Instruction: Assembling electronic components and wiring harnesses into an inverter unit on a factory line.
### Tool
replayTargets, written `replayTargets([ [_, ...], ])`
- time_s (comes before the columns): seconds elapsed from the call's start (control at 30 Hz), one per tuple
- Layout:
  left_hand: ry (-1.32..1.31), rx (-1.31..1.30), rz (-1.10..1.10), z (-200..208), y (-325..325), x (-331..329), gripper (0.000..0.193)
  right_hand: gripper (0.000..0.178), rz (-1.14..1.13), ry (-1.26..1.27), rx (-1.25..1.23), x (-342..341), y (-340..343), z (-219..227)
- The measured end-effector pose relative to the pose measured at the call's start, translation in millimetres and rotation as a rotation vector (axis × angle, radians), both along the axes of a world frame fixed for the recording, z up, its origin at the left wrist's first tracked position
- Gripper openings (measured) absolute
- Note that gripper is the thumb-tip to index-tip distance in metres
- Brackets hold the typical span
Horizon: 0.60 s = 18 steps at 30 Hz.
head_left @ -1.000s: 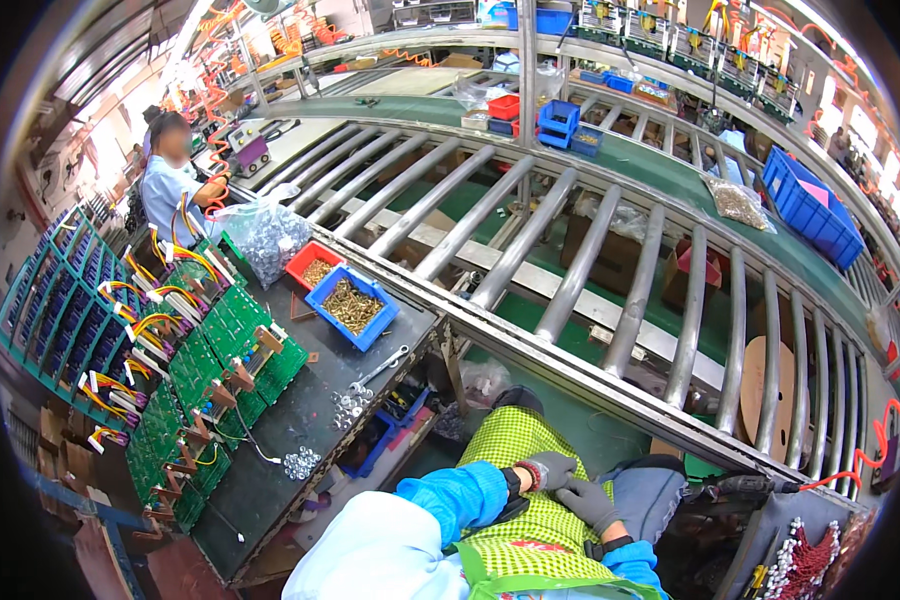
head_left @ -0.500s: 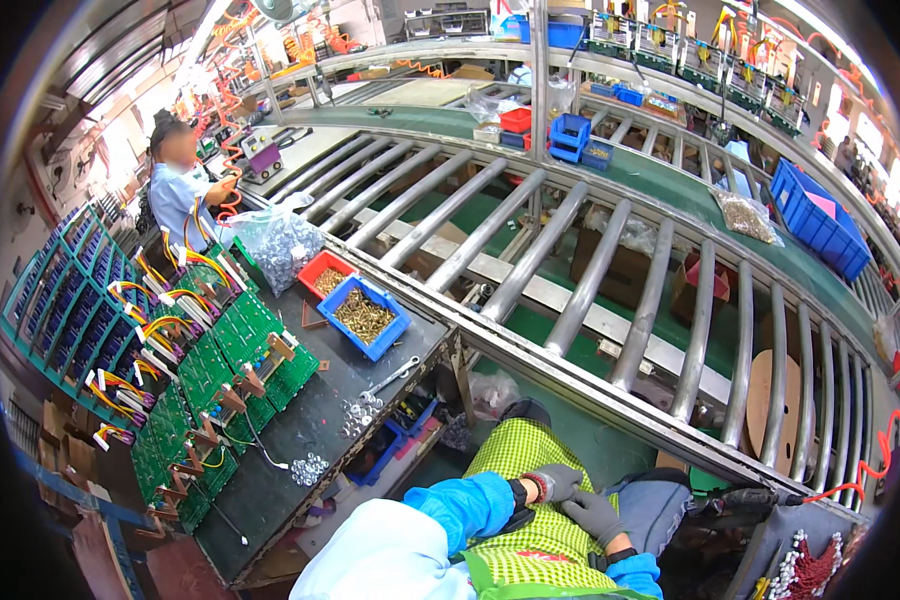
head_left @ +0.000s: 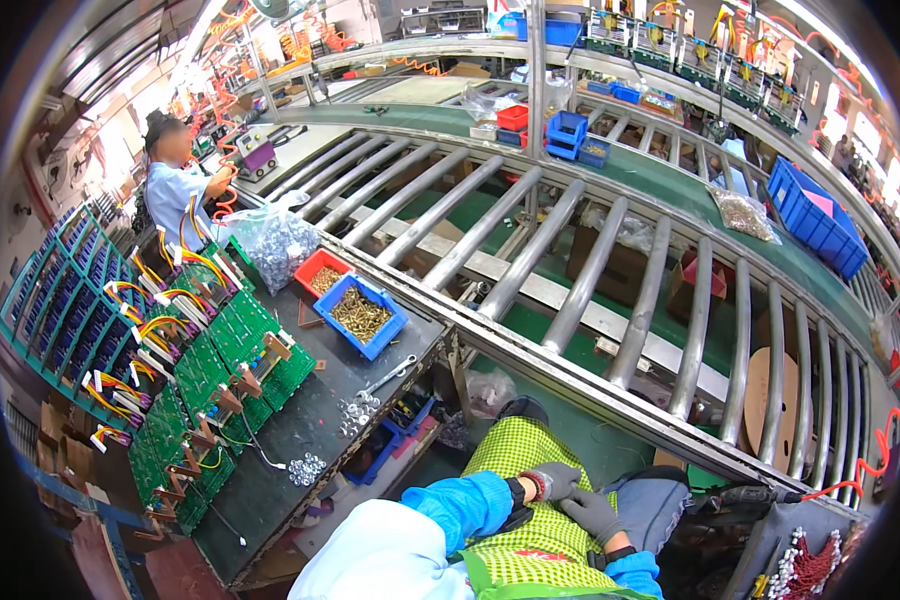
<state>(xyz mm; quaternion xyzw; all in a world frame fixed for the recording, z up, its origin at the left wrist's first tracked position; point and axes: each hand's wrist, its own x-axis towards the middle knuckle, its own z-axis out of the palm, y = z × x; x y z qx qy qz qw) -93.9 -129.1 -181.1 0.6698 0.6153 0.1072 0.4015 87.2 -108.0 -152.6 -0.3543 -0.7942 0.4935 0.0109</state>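
Observation:
My left hand (head_left: 553, 481), in a grey glove with a red-and-dark cuff, rests on the yellow-green checked apron (head_left: 515, 450) over my lap. Its fingers are loosely bent and partly hidden. Close against it lies my right hand (head_left: 594, 516), also grey-gloved, its fingers loosely extended over the apron. I see no object in either hand. On the dark workbench (head_left: 310, 420) to my left are a combination wrench (head_left: 388, 374), loose washers (head_left: 358, 410), a pile of small metal nuts (head_left: 307, 469) and several green circuit boards (head_left: 210, 375) with coloured wires.
A blue bin (head_left: 365, 318) and a red bin (head_left: 320, 272) hold brass-coloured fasteners, beside a bag of metal parts (head_left: 273, 245). A roller conveyor (head_left: 570, 290) runs ahead. Behind the bench a co-worker (head_left: 175, 180) stands at far left. Red-and-white wire bundles (head_left: 805, 568) hang at lower right.
The whole view has shifted very slightly. Both my hands stay resting on my lap.

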Motion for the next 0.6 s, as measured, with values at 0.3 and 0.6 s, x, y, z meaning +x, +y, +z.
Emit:
replayTargets([
  [0.3,0.006,0.004,-0.023,5.5,0.1,-2.2,0.033,0.033,-0.001,0.006,0.003,-0.2,-0.9,-0.2],
  [0.6,0.02,0.02,-0.024,-4.4,0.9,-2.2,0.031,0.033,-0.005,-0.025,0.014,-0.6,-0.3,4.5],
])
